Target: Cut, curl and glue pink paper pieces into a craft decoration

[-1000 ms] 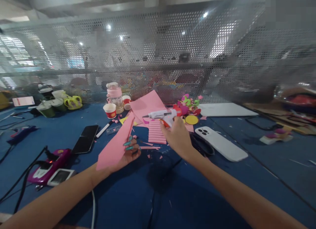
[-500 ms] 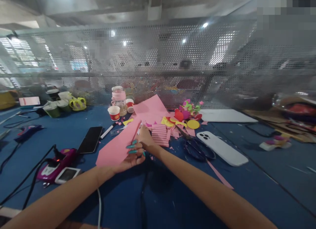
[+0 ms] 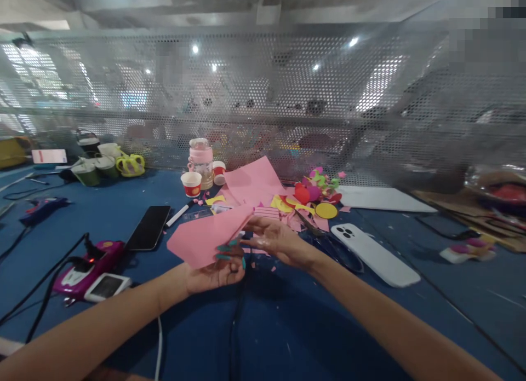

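A folded sheet of pink paper point(image 3: 205, 234) is gripped in my left hand point(image 3: 217, 271), whose teal-nailed fingers curl over its lower right part. My right hand point(image 3: 279, 240) touches the pointed right end of the same paper, fingers bent around its edge. Behind the hands lie a larger pink sheet point(image 3: 255, 181), a striped pink piece point(image 3: 267, 212) and many pink and yellow scraps. Dark-handled scissors point(image 3: 337, 252) rest just right of my right hand, beside a white phone point(image 3: 375, 255).
Left of the paper are a black phone point(image 3: 148, 227), a white marker point(image 3: 177, 214) and a magenta power strip point(image 3: 88, 269) with cables. Paper cups point(image 3: 191, 184) and a pink-lidded bottle point(image 3: 201, 162) stand behind. A white board point(image 3: 382, 198) lies at the back right.
The paper has turned flatter, its point now aimed right. My right hand has moved right and down, from upright at the fold to reaching in from the side.
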